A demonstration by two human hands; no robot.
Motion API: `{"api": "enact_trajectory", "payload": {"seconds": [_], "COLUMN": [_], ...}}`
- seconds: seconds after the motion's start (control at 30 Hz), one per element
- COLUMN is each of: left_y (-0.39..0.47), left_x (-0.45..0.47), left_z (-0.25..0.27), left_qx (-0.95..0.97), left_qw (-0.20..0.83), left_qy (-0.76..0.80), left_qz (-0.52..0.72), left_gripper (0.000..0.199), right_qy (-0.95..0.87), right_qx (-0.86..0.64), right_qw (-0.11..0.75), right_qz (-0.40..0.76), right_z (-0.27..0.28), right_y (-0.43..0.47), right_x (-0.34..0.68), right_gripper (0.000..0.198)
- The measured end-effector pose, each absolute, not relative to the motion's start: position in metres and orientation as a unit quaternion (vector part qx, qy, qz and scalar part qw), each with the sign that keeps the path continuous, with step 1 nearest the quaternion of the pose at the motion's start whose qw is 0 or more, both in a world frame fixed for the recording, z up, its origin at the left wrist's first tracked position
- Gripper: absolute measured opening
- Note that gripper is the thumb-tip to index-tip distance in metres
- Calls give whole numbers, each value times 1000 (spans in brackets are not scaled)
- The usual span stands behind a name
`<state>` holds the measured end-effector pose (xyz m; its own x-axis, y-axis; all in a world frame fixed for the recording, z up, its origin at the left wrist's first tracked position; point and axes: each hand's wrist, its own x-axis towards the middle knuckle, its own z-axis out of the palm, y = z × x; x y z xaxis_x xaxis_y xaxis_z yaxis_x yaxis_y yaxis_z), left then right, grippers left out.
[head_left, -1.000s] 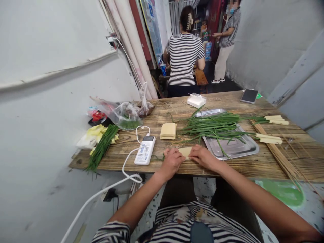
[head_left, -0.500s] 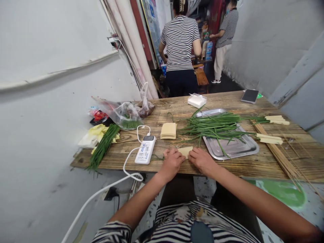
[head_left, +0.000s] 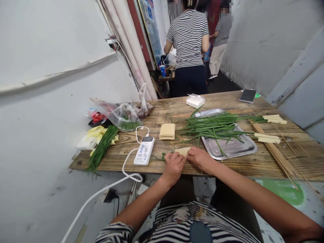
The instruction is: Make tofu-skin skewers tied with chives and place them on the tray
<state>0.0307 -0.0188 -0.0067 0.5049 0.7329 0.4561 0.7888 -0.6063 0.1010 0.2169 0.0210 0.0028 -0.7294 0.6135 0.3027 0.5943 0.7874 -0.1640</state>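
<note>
A pale yellow tofu skin sheet [head_left: 182, 151] lies at the table's near edge, partly covered by my fingers. My left hand [head_left: 174, 166] is closed on its left end, where some green chive leaves [head_left: 163, 156] stick out. My right hand [head_left: 201, 159] is closed on its right end, fingers bent over the sheet. Just beyond stands a square stack of tofu skin sheets [head_left: 167, 131]. Right of it, long chives [head_left: 212, 125] lie across a metal tray [head_left: 243, 147]. Finished-looking tofu rolls with chives [head_left: 267, 138] rest at the tray's right.
A white power bank [head_left: 145, 152] with a cable sits left of my hands. Farther left are a chive bundle [head_left: 102, 148] and plastic bags [head_left: 126, 116]. Wooden skewers [head_left: 273, 152] lie at right. A white box [head_left: 195, 100] and phone [head_left: 247, 96] are at the back; two people stand beyond.
My left hand has turned slightly and drawn a little towards me; more of the sheet and the green leaves now show. The nearer person beyond the table has shifted right.
</note>
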Motion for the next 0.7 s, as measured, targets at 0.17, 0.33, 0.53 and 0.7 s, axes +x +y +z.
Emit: {"api": "enact_trajectory", "payload": {"seconds": [0.17, 0.33, 0.53, 0.7], "left_y": [-13, -7, -7, -12], "left_x": [28, 27, 27, 27], "left_z": [-2, 0, 0, 1], "left_qx": [-875, -879, -874, -875], "left_qw": [38, 11, 7, 18], "left_qy": [-432, -423, -433, -440], "left_qz": [-215, -219, -222, -202], "left_gripper": [14, 17, 17, 17], "right_qy": [-943, -938, -939, -951], "right_qx": [-302, -305, -291, -271], "right_qw": [140, 157, 180, 147], "right_qz": [22, 37, 28, -13], "right_z": [5, 5, 3, 5], "right_y": [23, 24, 23, 21], "right_x": [218, 221, 224, 224], "right_gripper": [29, 27, 27, 26]}}
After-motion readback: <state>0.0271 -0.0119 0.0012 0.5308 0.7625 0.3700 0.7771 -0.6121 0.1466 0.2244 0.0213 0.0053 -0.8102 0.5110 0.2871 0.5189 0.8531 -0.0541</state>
